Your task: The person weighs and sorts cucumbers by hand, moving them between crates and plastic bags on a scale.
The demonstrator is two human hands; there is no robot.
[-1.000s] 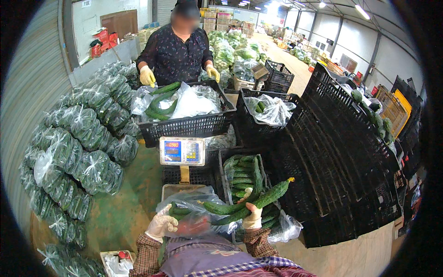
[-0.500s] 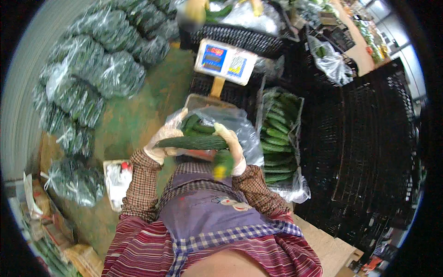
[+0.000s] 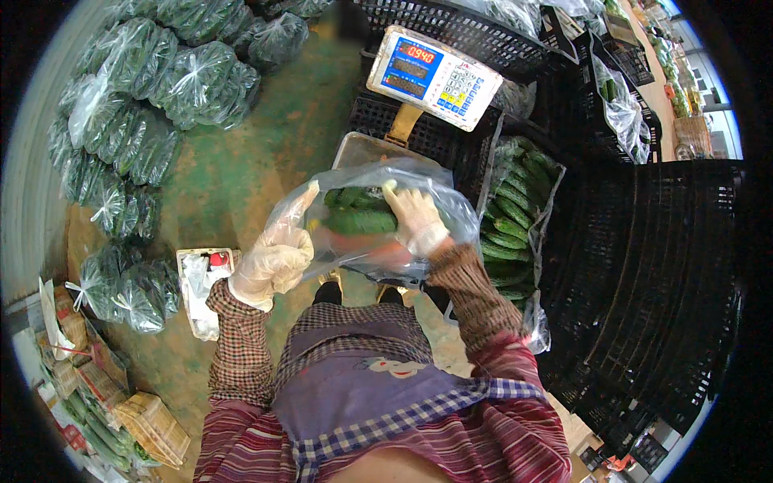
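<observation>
My gloved left hand (image 3: 278, 256) is closed on the near left edge of a clear plastic bag (image 3: 447, 197), its index finger stretched along the film. Inside the bag's mouth lie several dark green cucumbers (image 3: 342, 197). My gloved right hand (image 3: 419, 221) reaches into the bag, fingers round the right end of a cucumber (image 3: 361, 221) at the front; its fingertips are partly hidden. The bag rests over the pan (image 3: 358, 153) of a weighing scale, whose white and blue display head (image 3: 435, 78) stands on a post behind it.
A crate of loose cucumbers (image 3: 511, 209) stands right of the scale. Tall black crates (image 3: 644, 298) fill the far right. Filled, tied bags (image 3: 197, 84) are piled at the left. A small white tray (image 3: 193, 298) sits beside my left forearm; a black crate (image 3: 491, 36) stands behind the scale.
The cucumber held across both hands has gone down into the bag. My left hand has shifted to the bag's edge. The scale's reading has changed, and the other gloved hands at the top are gone.
</observation>
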